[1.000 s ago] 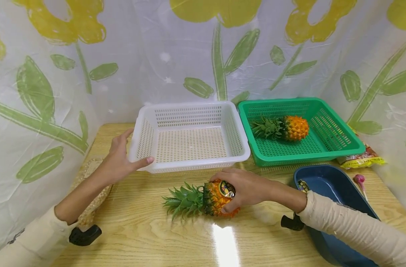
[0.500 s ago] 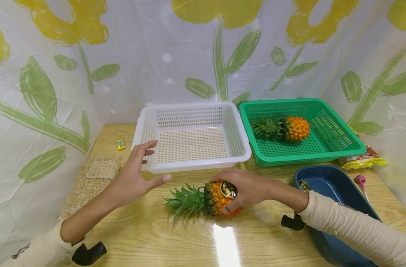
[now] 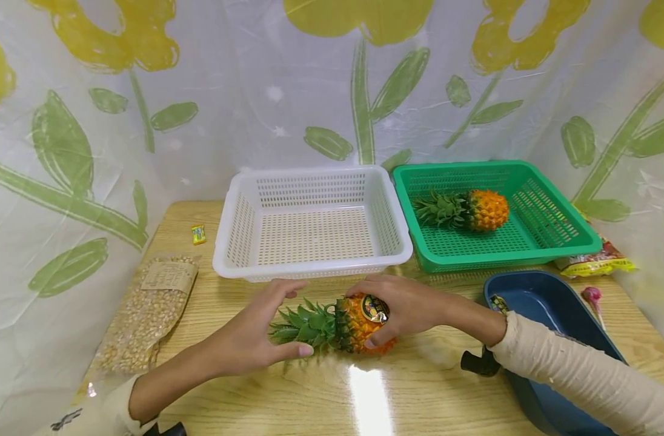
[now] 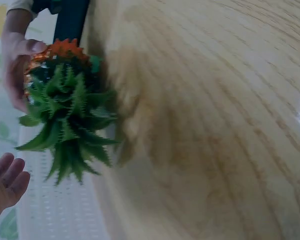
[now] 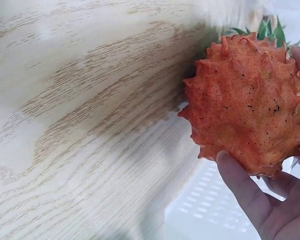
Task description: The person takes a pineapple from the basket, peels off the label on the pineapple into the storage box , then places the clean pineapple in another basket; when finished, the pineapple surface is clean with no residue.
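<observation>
A toy-like pineapple (image 3: 354,324) with an orange body, a round dark sticker and green leaves lies on its side on the table, leaves to the left. My right hand (image 3: 405,306) grips its body from above, thumb on the near side. In the right wrist view the thumb and fingers curve round the spiky orange base (image 5: 247,105). My left hand (image 3: 255,336) is beside the leaves (image 4: 70,120), fingers spread and thumb apart, with nothing in its grasp. A second pineapple (image 3: 474,210) lies in the green basket (image 3: 506,257).
Behind the hands stands a white basket (image 3: 315,266). A blue tub (image 3: 534,281) sits at the right under my forearm, with a lollipop (image 3: 592,297) and a snack bag (image 3: 596,263) beyond. At the left lie a bag of kernels (image 3: 141,321) and a yellow candy (image 3: 198,234).
My left hand has left the white basket's left side and moved right and nearer, to the pineapple's leaves. The right hand keeps its grip, and the pineapple stays in place.
</observation>
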### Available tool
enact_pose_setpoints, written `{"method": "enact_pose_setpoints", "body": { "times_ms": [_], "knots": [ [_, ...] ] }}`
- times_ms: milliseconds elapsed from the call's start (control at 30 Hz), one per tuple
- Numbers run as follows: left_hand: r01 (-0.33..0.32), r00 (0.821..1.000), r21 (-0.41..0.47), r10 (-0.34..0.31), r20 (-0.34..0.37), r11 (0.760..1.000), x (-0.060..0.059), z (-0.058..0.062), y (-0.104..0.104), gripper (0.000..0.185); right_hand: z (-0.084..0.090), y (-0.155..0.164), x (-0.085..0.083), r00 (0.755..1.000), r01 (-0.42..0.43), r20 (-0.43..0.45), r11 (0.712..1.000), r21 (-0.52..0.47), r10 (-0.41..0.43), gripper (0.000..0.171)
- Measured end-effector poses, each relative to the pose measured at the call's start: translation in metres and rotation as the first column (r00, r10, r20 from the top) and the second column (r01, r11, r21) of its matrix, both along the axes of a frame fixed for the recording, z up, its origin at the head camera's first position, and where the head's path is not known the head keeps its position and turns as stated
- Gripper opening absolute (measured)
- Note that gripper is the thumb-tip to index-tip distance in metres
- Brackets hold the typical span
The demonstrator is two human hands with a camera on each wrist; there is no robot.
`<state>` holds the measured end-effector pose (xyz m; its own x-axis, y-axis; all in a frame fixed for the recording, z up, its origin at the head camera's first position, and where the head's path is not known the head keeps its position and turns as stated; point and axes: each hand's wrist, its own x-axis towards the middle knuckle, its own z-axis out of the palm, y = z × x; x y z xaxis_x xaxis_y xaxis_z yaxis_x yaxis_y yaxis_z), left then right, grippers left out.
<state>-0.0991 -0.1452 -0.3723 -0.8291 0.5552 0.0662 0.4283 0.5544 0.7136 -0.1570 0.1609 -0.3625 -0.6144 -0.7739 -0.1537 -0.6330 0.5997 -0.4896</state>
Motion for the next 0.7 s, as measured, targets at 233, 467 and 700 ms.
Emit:
{"method": "enact_pose_setpoints", "body": {
  "times_ms": [233,467,700],
  "knots": [
    [0.014,0.999,-0.069,-0.011,0.047,0.998,-0.002,-0.016,0.009,0.098,-0.001,0.0,0.0,1.0,0.001,-0.002,1.0,-0.002,-0.001,0.08],
    [-0.005,0.998,-0.144,0.013,0.056,0.99,-0.007,-0.025,0.014,0.1,-0.002,0.0,0.001,1.0,0.026,0.016,1.0,-0.003,-0.026,0.08],
    [0.002,0.999,-0.159,0.006,0.052,0.987,-0.011,-0.029,0.015,0.096,-0.002,0.0,0.0,1.0,0.022,0.009,1.0,-0.003,-0.022,0.08]
  ]
}}
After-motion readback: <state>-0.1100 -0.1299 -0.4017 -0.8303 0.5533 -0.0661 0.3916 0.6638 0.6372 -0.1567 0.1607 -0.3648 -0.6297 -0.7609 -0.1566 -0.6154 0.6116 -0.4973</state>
